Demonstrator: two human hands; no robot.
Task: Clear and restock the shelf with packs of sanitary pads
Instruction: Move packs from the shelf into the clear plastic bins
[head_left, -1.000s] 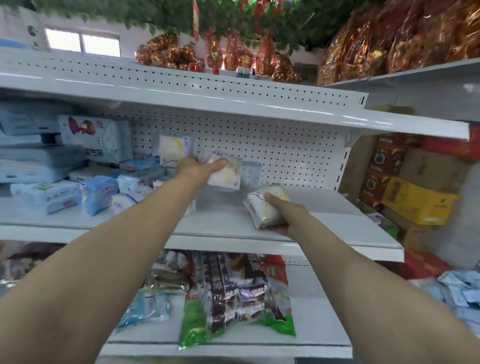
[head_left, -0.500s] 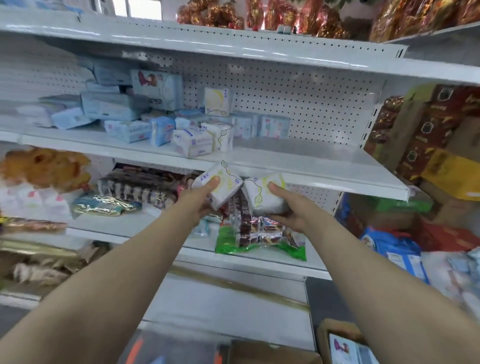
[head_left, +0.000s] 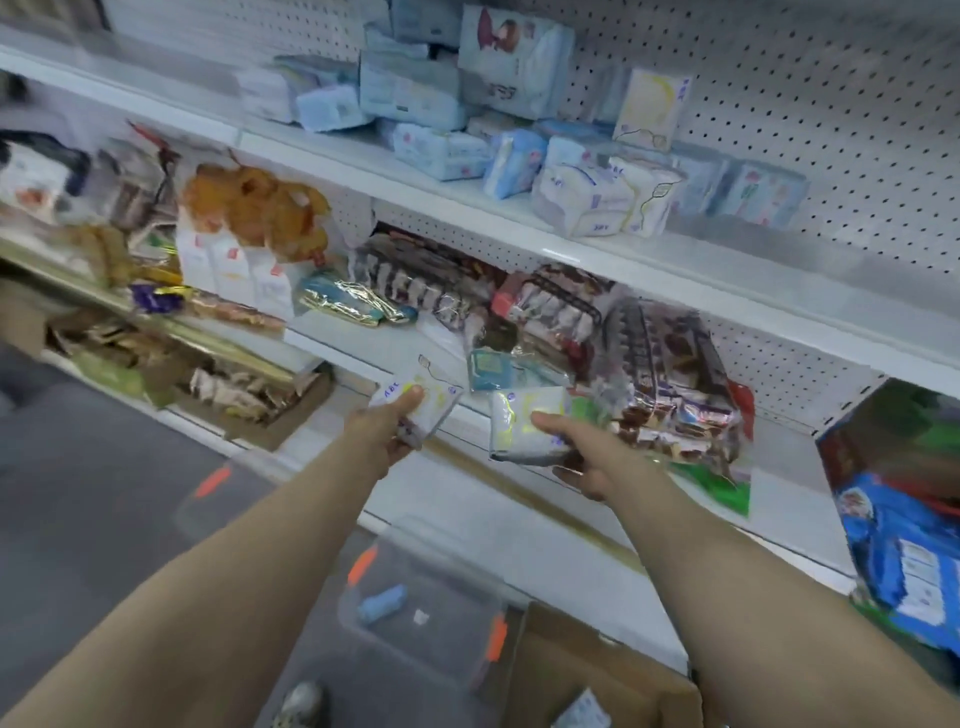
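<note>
- Fingers (head_left: 408, 399) of the left hand (head_left: 382, 434) curl round a white pad pack (head_left: 434, 405), thumb on top; the right hand (head_left: 587, 454) grips a second pack (head_left: 522, 423) the same way.
- Both packs are held in the air, lower than the white pegboard shelf (head_left: 675, 265) and in front of the snack bags (head_left: 649, 364) one tier down.
- More pad packs (head_left: 597, 192) lie heaped on that upper shelf.
- On the grey floor (head_left: 78, 493) sits a clear bin (head_left: 415, 649) holding what looks like a small blue roll (head_left: 382, 603), too blurred to be sure; a cardboard box (head_left: 597, 670) stands just beside it.
</note>
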